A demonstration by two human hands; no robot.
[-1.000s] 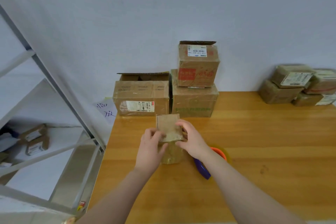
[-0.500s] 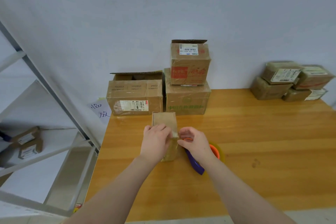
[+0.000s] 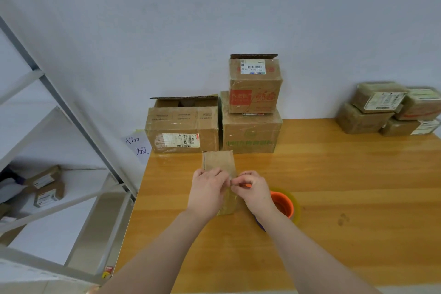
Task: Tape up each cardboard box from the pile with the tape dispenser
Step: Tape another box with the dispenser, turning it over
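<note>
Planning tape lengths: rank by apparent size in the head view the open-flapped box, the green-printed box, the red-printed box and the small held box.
1. Open-flapped box and green-printed box: too alike to rank.
2. Red-printed box.
3. Small held box, smallest though nearest the camera.

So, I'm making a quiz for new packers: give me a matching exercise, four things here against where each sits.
1 small box
2 tape dispenser
3 red-printed box
4 taped parcels

A atop a bigger box
B held by left hand and right hand
C far right of the table
D beside the right hand

Pairs: 1B, 2D, 3A, 4C
</note>
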